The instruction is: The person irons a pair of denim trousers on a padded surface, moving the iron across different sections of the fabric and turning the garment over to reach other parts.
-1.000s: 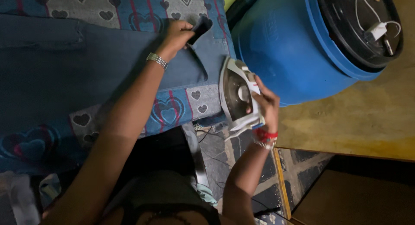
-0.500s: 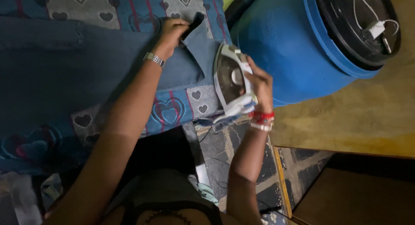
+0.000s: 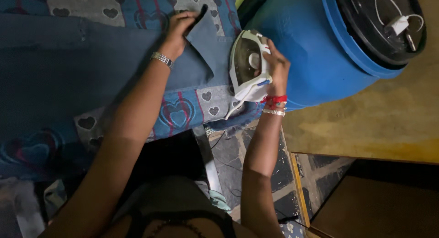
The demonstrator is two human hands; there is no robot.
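Gripping a white iron [image 3: 249, 66], the right hand [image 3: 275, 66] holds it tilted beside the blue barrel [image 3: 315, 50]. Left hand [image 3: 179, 30] fingers pinch a folded flap of the denim garment [image 3: 91, 60], just left of the iron.

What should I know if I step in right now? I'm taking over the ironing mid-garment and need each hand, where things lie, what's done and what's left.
Left hand: pinching a folded-up edge of the blue garment, flap lifted.
Right hand: gripping the white iron, tipped on its side at the garment's edge, soleplate off the cloth.
Garment lies on the heart-patterned cover, beside the blue barrel.
Done: cannot tell how much is pressed.
Left: likely flattening and pressing the flap.
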